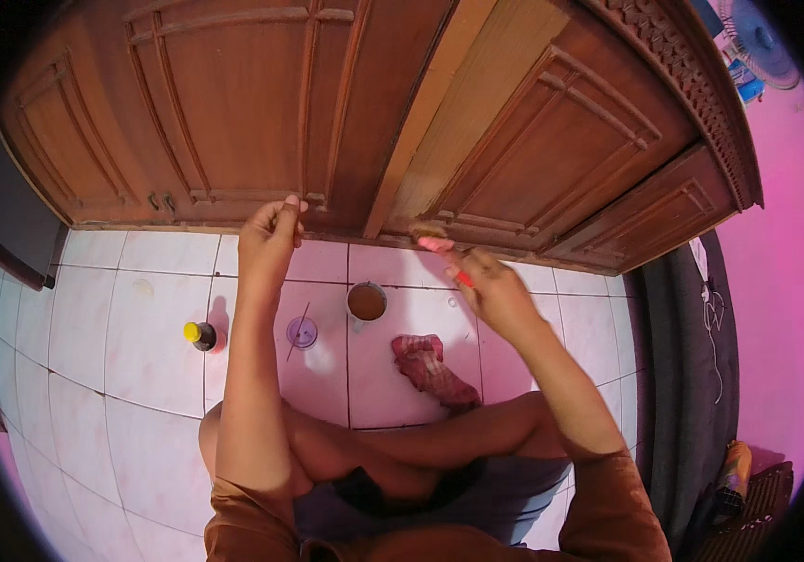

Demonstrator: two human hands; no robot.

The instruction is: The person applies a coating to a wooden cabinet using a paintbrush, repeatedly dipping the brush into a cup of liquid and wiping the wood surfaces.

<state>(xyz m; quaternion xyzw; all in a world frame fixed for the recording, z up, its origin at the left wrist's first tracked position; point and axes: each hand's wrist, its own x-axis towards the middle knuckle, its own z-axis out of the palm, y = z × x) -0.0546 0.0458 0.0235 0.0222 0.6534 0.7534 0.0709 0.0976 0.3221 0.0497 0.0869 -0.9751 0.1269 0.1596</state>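
My right hand (498, 290) grips red-handled brush (437, 244), 12 o'clock from me, long axis slanting, bristles toward 11, near carved wooden cabinet (533, 150). Left hand (269, 230) kinda curled, can't tell if holding anything.

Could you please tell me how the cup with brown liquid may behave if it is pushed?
The cup would likely slosh or spill if pushed suddenly, since brown liquid shows in its open top. That liquid probably makes it heavier than an empty cup. The handle, on the side toward the person, should offer a grip.
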